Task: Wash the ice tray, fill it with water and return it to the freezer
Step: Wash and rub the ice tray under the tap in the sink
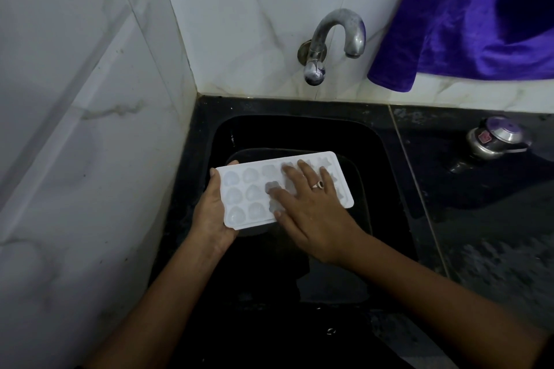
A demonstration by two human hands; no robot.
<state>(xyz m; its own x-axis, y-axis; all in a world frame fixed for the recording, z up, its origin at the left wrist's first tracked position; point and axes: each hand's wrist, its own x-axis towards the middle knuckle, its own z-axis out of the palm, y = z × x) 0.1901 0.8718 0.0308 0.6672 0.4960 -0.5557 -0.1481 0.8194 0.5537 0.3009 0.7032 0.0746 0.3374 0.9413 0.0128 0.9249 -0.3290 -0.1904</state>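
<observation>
Gripping the ice tray [239,189] is the left hand [209,213]; the right hand [311,207] lies spread on top.

Dim overall, cool grey cast. Light falls from above: white wall tiles [239,24] are brightest, while the sink [299,132] goes near pure black w/ hardly any detail inside. The ice tray [239,189] is the one bright patch low in frame, not blown out. Small glints on tap [338,27], faint sheen on counter [467,195]. Soft focus throughout; right hand [311,213] slightly smeared at fingertips. Wide-angle bend: tile lines at left curve, forearms stretch twd the corners
</observation>
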